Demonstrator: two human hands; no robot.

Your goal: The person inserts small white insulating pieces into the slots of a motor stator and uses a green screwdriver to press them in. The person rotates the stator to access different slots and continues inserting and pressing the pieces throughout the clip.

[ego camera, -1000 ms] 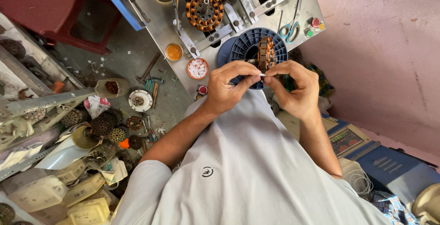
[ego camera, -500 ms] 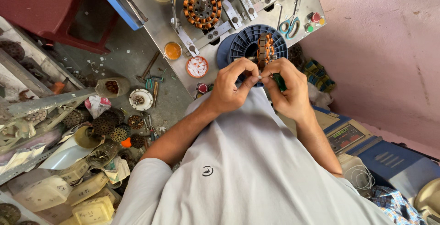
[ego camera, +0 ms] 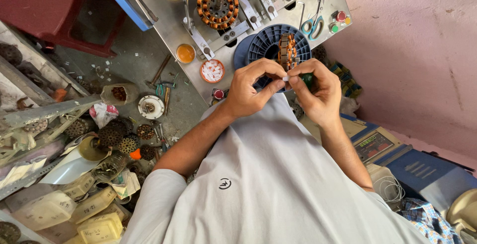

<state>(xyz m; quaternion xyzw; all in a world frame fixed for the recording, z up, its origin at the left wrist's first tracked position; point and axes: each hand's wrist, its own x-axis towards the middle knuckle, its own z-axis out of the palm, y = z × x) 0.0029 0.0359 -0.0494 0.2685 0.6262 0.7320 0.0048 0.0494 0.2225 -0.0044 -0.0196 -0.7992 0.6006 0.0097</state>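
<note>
Stator (ego camera: 287,51) stays pinched between left hand (ego camera: 251,89) and right hand (ego camera: 318,92), seemingly lifted slightly higher than before.

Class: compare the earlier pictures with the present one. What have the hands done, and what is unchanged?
Both hands, left hand and right hand, have closed together, pinching a small white slip at the copper-wound stator. The blue spool and scissors lie as before.

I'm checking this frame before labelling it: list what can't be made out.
Head view only:
- Stator: its lower part is hidden behind the left hand and right hand.
- White bit pinched at the fingertips: too small to identify.
- Green piece: mostly covered by the right hand.
- Blue spool: its near half is blocked by the hands.
- Scale: its display is too small to read.
</note>
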